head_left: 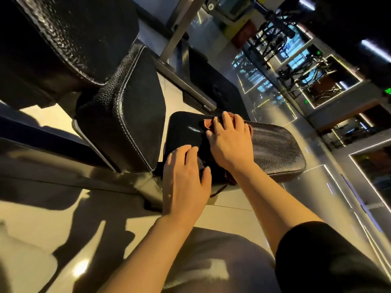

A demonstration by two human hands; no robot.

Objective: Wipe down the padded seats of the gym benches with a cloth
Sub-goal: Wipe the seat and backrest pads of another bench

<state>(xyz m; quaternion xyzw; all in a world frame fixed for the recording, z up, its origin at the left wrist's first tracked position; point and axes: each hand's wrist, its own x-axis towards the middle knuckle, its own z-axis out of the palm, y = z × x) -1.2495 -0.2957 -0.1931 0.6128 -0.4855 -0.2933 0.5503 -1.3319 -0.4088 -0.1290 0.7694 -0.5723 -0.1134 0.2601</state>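
- Left hand (186,176), nearest, rests flat on the bench seat pad's (275,149) near edge, fingers straight.
- Right hand (230,140) presses the reddish cloth (208,124) flat on the pad, fingers spread.
- Cloth looks soft, light; likely bunches, so palm pressure suits.

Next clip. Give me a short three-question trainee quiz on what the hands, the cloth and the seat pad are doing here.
1. True or false: the right hand presses the reddish cloth flat on the seat pad.
2. Which hand rests on the pad's near edge without the cloth under it?
A. left hand
B. right hand
3. Fill in: the pads left of the seat are covered in ____ leather-look material with pale stitching.

Key: 1 true; 2 A; 3 black.
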